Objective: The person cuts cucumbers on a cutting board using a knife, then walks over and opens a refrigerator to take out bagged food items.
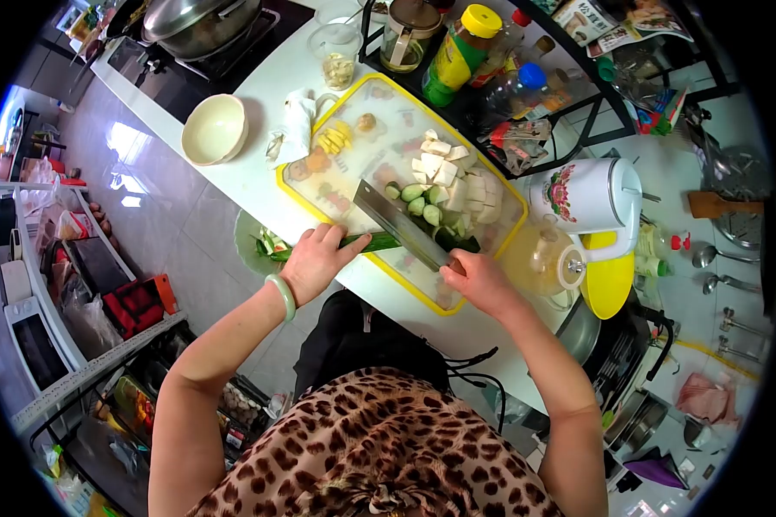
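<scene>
I see the left hand point(317, 258) grasping the cucumber point(383, 242), probably for steadiness; the right hand point(478, 280) grips the cleaver point(398, 227); cucumber chunks point(416, 207) lie ahead of both hands.

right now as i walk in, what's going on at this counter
A person is cutting up vegetables on a yellow-rimmed cutting board. The right hand grips a cleaver by its handle, and the left hand holds a long green vegetable near the blade. Cut green pieces lie just past the blade, beside a heap of white chunks. Some yellow slices sit apart on the board.
</scene>
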The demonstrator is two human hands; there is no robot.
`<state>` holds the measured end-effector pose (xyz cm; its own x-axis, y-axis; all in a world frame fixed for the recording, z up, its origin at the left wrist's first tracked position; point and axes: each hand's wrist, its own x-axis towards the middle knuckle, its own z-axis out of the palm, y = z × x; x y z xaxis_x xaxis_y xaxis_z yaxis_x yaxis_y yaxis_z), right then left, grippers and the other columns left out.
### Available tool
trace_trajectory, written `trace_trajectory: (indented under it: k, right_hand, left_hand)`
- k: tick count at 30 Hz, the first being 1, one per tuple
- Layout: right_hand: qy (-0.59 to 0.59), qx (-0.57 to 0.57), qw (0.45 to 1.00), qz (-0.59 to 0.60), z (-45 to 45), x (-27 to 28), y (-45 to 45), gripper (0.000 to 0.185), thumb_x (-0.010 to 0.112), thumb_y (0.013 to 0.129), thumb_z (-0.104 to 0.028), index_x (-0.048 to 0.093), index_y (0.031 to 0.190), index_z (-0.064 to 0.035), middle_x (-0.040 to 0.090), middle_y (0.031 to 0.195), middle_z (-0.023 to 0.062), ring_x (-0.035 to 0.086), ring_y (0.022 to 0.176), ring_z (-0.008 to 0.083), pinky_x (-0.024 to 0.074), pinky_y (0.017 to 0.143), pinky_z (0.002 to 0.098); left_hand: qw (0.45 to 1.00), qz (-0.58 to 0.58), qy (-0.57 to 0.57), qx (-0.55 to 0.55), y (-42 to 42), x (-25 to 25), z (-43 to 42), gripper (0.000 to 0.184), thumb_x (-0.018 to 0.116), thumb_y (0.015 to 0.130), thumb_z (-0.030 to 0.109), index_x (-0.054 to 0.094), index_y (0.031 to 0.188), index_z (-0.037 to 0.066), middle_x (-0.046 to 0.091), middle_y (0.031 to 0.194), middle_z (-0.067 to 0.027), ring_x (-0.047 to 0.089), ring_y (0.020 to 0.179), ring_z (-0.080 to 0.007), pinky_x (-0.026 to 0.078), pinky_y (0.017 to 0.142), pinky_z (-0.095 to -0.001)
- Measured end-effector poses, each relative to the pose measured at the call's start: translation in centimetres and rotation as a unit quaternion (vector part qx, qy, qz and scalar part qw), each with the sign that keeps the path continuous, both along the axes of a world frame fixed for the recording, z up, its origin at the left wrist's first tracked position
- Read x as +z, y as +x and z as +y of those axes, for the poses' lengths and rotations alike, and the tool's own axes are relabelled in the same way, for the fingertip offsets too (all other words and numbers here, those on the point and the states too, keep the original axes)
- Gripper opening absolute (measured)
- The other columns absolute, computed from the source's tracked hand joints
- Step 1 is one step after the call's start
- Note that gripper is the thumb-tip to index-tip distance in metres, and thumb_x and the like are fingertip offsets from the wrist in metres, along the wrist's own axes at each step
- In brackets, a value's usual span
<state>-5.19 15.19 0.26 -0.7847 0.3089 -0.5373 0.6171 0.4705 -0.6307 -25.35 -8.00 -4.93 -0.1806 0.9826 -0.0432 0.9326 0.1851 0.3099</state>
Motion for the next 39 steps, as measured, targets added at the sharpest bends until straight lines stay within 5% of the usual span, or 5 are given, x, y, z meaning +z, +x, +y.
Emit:
trace_trajectory:
  k: [12, 19, 25, 29, 39]
  right_hand:
    - [-0.077, -0.21, 0.967, 0.118, -2.0, -6.4, -1.1, 0.031, 0.065, 0.089, -0.024, 0.049, 0.078, 0.0003, 0.055, 0.065, 0.0096, 0.051, 0.058, 0.0208, 0.0436, 0.058, 0.0356]
    - [-0.06, -0.136, 0.982, 0.119, -0.8, -2.7, 0.5, 0.022, 0.062, 0.093, -0.018, 0.054, 0.084, -0.0005, 0.048, 0.061, -0.0002, 0.043, 0.05, 0.0082, 0.0357, 0.044, 0.0281]
    - [-0.001, -0.07, 0.995, 0.072, -1.3, -0.8, 0.5, 0.03, 0.062, 0.09, -0.027, 0.053, 0.082, 0.0005, 0.057, 0.068, 0.0155, 0.055, 0.062, 0.0327, 0.044, 0.06, 0.0408]
    - [0.01, -0.031, 0.999, 0.027, -0.9, 0.0, 0.2, 0.03, 0.06, 0.09, -0.029, 0.055, 0.084, -0.0005, 0.06, 0.072, 0.0173, 0.058, 0.068, 0.0376, 0.0452, 0.062, 0.0437]
    - [0.035, -0.014, 0.999, 0.002, -2.1, -2.9, -2.0, 0.033, 0.058, 0.091, -0.033, 0.054, 0.084, -0.0006, 0.061, 0.075, 0.0195, 0.058, 0.072, 0.041, 0.0447, 0.064, 0.0476]
  left_hand:
    - [0.999, 0.037, -0.013, 0.025, -0.6, 0.0, 1.2, 0.051, 0.055, 0.083, 0.008, 0.058, 0.129, 0.028, 0.057, 0.111, -0.0127, 0.059, 0.1, -0.0287, 0.05, 0.085, -0.0393]
    - [1.0, -0.025, -0.011, -0.008, 0.2, -0.3, 1.1, 0.058, 0.056, 0.081, 0.006, 0.055, 0.134, 0.029, 0.052, 0.115, -0.0143, 0.055, 0.103, -0.0305, 0.049, 0.088, -0.0393]
    - [0.998, -0.016, 0.05, -0.017, 0.9, -1.2, 0.3, 0.056, 0.056, 0.079, 0.002, 0.054, 0.133, 0.017, 0.053, 0.12, -0.0133, 0.054, 0.109, -0.0311, 0.048, 0.093, -0.039]
    - [0.997, -0.017, 0.074, -0.009, 1.0, -1.5, 0.1, 0.056, 0.058, 0.076, 0.0, 0.054, 0.131, 0.005, 0.054, 0.119, -0.0121, 0.054, 0.107, -0.0297, 0.048, 0.093, -0.0385]
    - [0.998, -0.029, 0.06, 0.012, 1.2, -1.5, 0.1, 0.057, 0.059, 0.074, 0.003, 0.055, 0.131, 0.013, 0.054, 0.116, -0.0104, 0.054, 0.106, -0.0282, 0.047, 0.09, -0.0391]
